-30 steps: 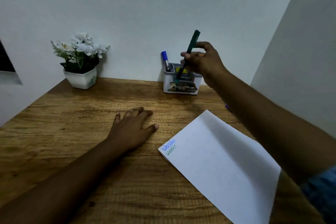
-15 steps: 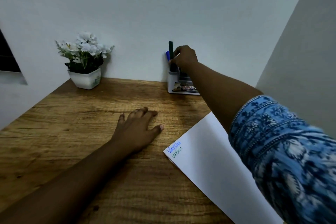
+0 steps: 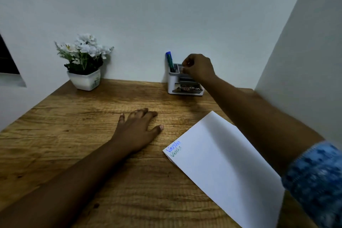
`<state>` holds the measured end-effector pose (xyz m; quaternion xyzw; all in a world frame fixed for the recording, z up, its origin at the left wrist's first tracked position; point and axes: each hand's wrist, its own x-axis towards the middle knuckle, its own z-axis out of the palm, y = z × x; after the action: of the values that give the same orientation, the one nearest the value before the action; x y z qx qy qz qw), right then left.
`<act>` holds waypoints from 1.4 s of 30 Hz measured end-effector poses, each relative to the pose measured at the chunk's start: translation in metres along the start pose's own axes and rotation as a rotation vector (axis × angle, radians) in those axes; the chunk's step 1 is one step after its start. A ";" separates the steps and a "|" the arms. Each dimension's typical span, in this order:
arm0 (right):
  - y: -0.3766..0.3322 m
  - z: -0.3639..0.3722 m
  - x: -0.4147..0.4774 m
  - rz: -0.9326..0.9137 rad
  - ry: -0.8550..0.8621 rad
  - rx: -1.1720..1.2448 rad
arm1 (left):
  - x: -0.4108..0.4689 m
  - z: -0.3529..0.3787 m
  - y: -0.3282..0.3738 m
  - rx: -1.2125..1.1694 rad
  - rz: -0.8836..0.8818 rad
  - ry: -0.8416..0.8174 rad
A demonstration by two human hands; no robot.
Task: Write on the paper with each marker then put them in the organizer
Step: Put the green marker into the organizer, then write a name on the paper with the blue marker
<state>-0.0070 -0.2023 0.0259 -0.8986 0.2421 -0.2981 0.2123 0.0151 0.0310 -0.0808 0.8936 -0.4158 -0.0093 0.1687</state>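
Since the earlier frames the green marker (image 3: 171, 65) has left the right hand (image 3: 199, 68) and now stands in the organizer's (image 3: 173, 87) left rear slot, right against the blue marker (image 3: 168, 57) there; the two overlap, so which is in front is hard to tell. Right hand has come off the marker and hovers over the organizer's right side, fingers curled together with nothing visible between them, looks empty. Left hand (image 3: 137, 129) is flat, palm down, fingers loosely spread on the table (image 3: 74, 126), well in front of the organizer and just left of the paper (image 3: 222, 163), not touching it, in the same spot as before.

Paper lies in front and to the right of the organizer, partly under the right forearm; two written lines at its near-left corner, one blue, one green. Flower pot (image 3: 86, 79) sits well left of the organizer against the wall.

Meaning for the task: two colours written, both stowed, so the green marker's cycle looks done. Likely next is pulling the right hand back for another marker, if any remain; none is clearly visible on the table.
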 end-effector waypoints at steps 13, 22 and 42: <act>0.088 -0.091 -0.111 0.201 -0.029 -0.227 | -0.002 -0.002 0.003 0.020 0.002 -0.019; 0.108 -0.084 -0.121 0.327 -0.070 -0.672 | -0.002 0.001 0.002 0.032 0.053 -0.019; 0.011 -0.053 -0.154 -0.125 -0.147 0.090 | -0.023 -0.024 0.043 -1.300 0.064 0.121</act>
<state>-0.1527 -0.1376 -0.0079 -0.9208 0.1557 -0.2548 0.2508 -0.0277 0.0291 -0.0479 0.5955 -0.3415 -0.2036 0.6981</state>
